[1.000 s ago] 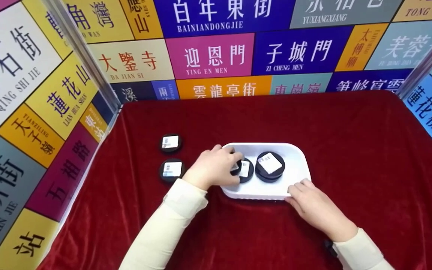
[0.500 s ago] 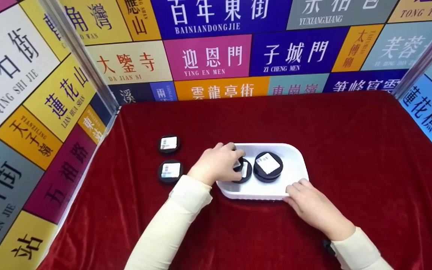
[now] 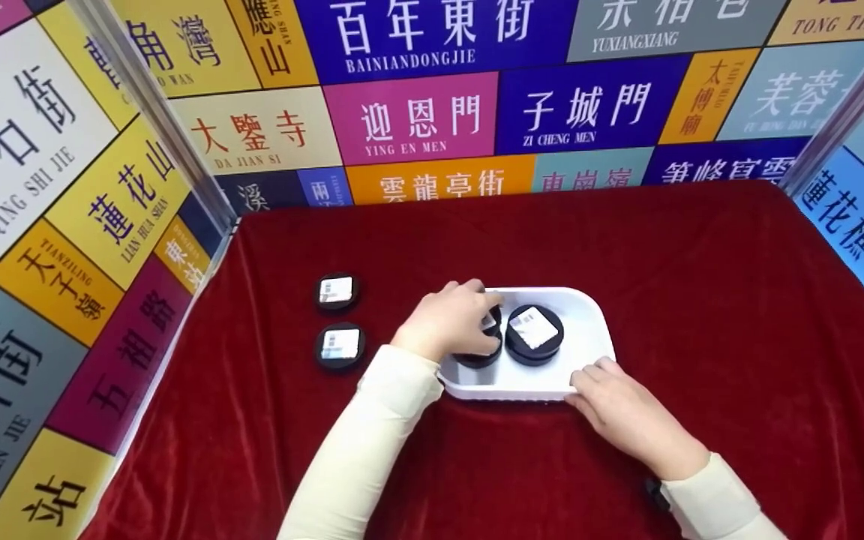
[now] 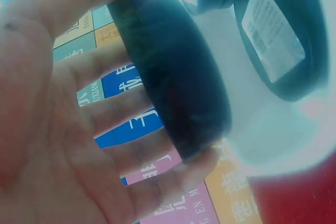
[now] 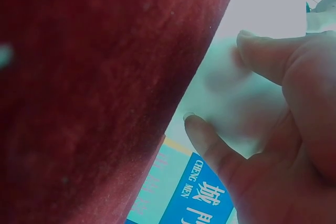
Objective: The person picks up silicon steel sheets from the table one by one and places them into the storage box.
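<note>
A white tray (image 3: 588, 334) with rounded corners stands on the red cloth. Inside its left half my left hand (image 3: 451, 322) grips a round black disc (image 4: 173, 72) by the edge, thumb on one side and fingers on the other. Another black disc (image 3: 479, 362) lies beneath it, mostly hidden by the hand; whether the two touch I cannot tell. Just right of them, in the tray, sits a stack of black discs (image 3: 535, 334), its top one bearing a white label. My right hand (image 3: 636, 411) holds the tray's near right corner between thumb and fingers.
Two more black discs with white labels, a far one (image 3: 337, 291) and a near one (image 3: 340, 345), lie on the cloth (image 3: 672, 262) left of the tray. Panels with street names (image 3: 409, 116) wall in the back and sides.
My left hand has shifted a little right with its disc, now covering more of the disc below. The right hand keeps its hold on the tray. The head view has drifted slightly.
</note>
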Tool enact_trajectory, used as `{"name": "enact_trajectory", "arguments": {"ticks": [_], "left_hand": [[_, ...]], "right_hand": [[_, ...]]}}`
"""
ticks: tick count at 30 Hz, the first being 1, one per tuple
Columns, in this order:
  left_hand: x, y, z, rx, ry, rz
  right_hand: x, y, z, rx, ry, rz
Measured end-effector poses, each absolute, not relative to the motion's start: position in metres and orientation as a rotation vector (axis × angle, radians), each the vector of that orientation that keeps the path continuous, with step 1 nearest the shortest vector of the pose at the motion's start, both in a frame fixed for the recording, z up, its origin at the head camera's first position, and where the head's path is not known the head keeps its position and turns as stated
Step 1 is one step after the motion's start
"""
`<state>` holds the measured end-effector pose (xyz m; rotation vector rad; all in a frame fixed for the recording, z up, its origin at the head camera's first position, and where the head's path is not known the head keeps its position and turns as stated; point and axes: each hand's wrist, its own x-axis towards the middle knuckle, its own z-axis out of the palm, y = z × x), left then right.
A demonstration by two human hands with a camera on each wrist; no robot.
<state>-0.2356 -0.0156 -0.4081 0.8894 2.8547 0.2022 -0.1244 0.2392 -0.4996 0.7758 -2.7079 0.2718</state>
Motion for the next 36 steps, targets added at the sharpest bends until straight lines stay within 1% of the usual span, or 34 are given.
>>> {"name": "enact_trajectory", "arguments": {"ticks": [21,36], "left_hand": [[-0.246,-0.004,-0.422,0.885,2.813,0.185],[-0.247,-0.003,-0.409,0.745,2.695,0.222]], "right_hand": [[-0.125,0.24,-0.502,0.798,-2.668,0.279],[-0.124,0.239,-0.501,0.789,-2.687,0.278]]}}
